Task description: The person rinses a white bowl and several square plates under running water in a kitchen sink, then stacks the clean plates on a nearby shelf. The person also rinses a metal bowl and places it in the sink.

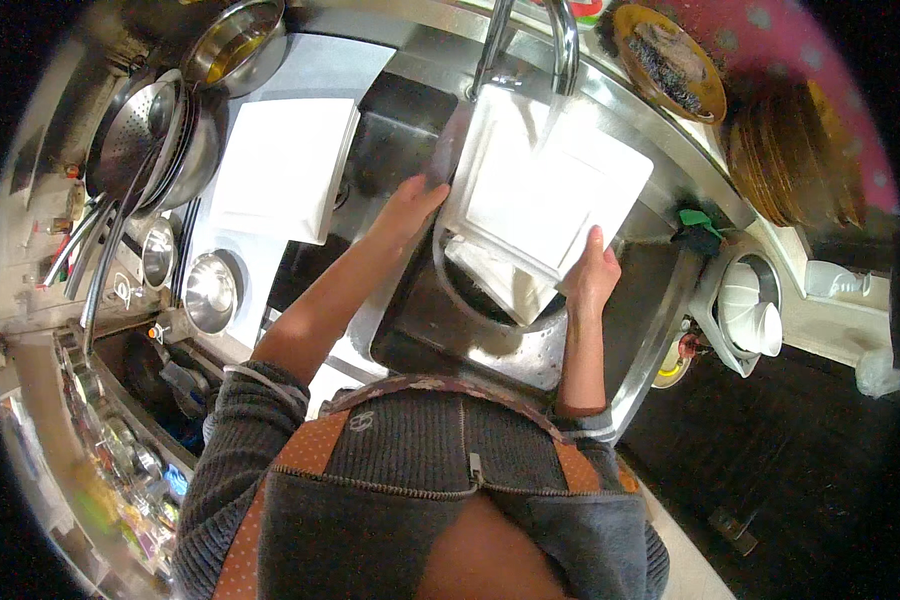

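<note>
One rectangular white plate (540, 200): my right hand (592, 272) grips edge, left hand (412, 208) apparently opposite edge, below chrome faucet (566, 50).

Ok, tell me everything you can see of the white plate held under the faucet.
The white plate is broad and roughly rectangular, with rounded corners and a raised border. It looks smooth and glossy, but glare washes out much of its surface; its exact material is unclear. It is held above the sink, below the faucet. The right hand grips its lower right edge, thumb on top; the left hand is at its left edge, contact unclear.
</note>
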A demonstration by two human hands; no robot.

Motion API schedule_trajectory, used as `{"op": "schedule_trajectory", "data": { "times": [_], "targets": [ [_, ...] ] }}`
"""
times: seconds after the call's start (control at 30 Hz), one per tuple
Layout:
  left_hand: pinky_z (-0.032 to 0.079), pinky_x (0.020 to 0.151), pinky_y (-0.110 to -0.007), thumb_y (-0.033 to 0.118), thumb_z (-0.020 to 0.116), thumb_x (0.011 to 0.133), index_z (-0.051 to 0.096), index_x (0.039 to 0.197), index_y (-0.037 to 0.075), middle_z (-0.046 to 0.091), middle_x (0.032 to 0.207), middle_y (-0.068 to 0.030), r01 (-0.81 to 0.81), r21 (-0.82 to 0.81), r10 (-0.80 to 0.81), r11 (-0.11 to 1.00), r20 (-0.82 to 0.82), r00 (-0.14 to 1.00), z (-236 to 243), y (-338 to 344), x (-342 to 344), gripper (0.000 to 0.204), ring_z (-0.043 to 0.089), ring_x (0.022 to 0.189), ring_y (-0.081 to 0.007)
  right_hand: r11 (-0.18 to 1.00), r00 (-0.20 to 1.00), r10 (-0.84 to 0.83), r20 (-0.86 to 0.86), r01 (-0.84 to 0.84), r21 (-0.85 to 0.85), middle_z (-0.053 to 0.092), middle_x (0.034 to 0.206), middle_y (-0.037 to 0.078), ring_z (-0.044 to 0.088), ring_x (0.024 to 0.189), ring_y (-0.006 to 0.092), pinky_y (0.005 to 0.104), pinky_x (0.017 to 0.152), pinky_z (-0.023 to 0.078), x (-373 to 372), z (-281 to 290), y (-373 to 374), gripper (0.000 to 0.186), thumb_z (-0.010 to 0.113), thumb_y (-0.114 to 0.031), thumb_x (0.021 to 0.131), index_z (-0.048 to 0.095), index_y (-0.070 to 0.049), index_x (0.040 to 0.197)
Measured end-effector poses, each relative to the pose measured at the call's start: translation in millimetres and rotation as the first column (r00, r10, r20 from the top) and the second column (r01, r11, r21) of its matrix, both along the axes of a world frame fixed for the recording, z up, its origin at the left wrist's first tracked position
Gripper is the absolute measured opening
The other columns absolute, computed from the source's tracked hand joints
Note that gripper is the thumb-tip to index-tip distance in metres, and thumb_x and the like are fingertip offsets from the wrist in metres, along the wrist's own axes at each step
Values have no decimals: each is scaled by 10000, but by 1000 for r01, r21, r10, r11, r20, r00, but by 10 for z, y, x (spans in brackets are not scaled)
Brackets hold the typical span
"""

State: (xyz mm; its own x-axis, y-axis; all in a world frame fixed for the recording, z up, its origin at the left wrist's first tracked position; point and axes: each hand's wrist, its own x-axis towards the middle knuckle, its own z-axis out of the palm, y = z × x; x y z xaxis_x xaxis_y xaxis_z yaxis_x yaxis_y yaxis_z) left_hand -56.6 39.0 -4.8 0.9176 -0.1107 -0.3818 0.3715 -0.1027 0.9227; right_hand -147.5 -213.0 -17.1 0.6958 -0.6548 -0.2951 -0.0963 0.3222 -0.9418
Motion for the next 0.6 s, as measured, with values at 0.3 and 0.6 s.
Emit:
{"op": "schedule_trajectory", "data": {
  "times": [0.3, 0.6],
  "targets": [
    [490, 778, -281, 189, 635, 840, 597, 1039, -11, 651, 958, -76, 77, -574, -249, 815, -227, 941, 259, -201, -181, 285, 626, 850, -176, 997, 977, 79, -199, -81, -7, 567, 1167, 164, 542, 1075, 303, 389, 946, 400, -141, -665, -192, 548, 452, -411, 922, 473, 55, 1209],
    [477, 788, -269, 99, 609, 807, 617, 985, -30, 650, 955, -78, 110, -410, -174, 905, -121, 977, 612, -370, -218, 220, 623, 825, -153, 185, 902, 237, -362, -407, -894, 533, 1166, 238, 527, 1055, 382, 430, 961, 379, -483, 151, 595, 578, 657, -95, 680, 466, 21, 1214]
  ]
}}
